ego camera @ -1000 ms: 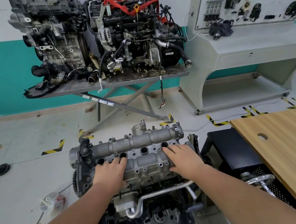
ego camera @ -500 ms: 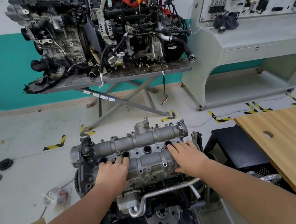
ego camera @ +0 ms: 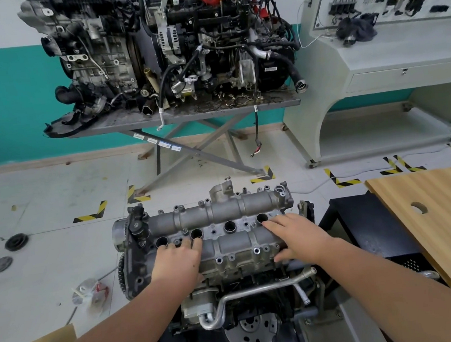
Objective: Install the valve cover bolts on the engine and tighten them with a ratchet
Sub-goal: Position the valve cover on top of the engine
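Aluminium valve cover [ego camera: 219, 234] sits atop the engine [ego camera: 230, 289] before you, your left hand [ego camera: 178, 262] and right hand [ego camera: 301, 239] pressing flat, grasping nothing; seat it square over the holes before threading bolts, none visible.

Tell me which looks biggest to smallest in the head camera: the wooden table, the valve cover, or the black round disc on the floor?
1. Valve cover and wooden table: too alike to rank, and the table is cut off by the picture's edge.
2. Black round disc: smallest by far, though it lies farther from the camera.
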Motion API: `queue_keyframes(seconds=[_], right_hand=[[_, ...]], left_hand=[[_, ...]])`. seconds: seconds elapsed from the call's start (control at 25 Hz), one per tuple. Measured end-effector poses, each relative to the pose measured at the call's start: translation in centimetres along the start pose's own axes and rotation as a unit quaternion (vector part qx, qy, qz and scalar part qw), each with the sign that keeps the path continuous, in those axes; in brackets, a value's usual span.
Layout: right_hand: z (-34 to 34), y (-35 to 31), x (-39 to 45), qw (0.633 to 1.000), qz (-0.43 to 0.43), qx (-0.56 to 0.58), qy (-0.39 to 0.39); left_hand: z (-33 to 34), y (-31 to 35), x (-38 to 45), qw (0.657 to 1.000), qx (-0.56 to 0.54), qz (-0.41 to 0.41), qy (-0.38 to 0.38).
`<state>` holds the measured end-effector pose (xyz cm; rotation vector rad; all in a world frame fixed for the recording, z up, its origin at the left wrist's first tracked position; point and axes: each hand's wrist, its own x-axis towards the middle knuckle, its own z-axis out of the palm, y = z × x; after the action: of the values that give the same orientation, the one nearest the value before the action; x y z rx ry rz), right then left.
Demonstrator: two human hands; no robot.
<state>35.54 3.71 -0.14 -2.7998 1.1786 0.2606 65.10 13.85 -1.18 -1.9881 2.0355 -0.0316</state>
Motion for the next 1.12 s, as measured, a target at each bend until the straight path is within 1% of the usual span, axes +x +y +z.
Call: queue_keyframes(seconds=[0.16, 0.32, 0.6, 0.8, 0.92, 1.04, 1.12], right_hand=[[-0.3, 0.4, 0.1, 1.000, 0.003, 0.023, -0.005], [0.5, -0.1, -0.2, 0.999, 0.028, 0.039, 0.016], [1.1, -0.3, -0.4, 0.998, 0.036, 0.031, 0.035], [1.2, -0.5, -0.4, 0.998, 0.042, 0.030, 0.034], [1.2, -1.1, -0.7, 0.997, 0.051, 0.023, 0.052], [1.2, -2.4, -1.9, 0.996, 0.074, -0.002, 0.053], [1.0, -3.1, -3.1, 0.995, 0.085, 0.004, 0.042]], left_hand=[[0.0, 0.1, -0.3, 1.000, -0.015, -0.003, 0.009], [0.2, -0.1, -0.3, 1.000, -0.018, 0.004, 0.016], [0.9, -0.4, 0.0, 0.999, -0.025, 0.015, 0.016], [1.1, -0.4, 0.1, 1.000, -0.025, 0.010, 0.006], [0.9, -0.5, 0.0, 0.999, -0.031, 0.006, 0.010], [-0.3, -0.1, -0.6, 1.000, -0.025, 0.007, -0.002], [-2.2, 0.0, -0.6, 0.999, -0.003, 0.006, -0.042]])
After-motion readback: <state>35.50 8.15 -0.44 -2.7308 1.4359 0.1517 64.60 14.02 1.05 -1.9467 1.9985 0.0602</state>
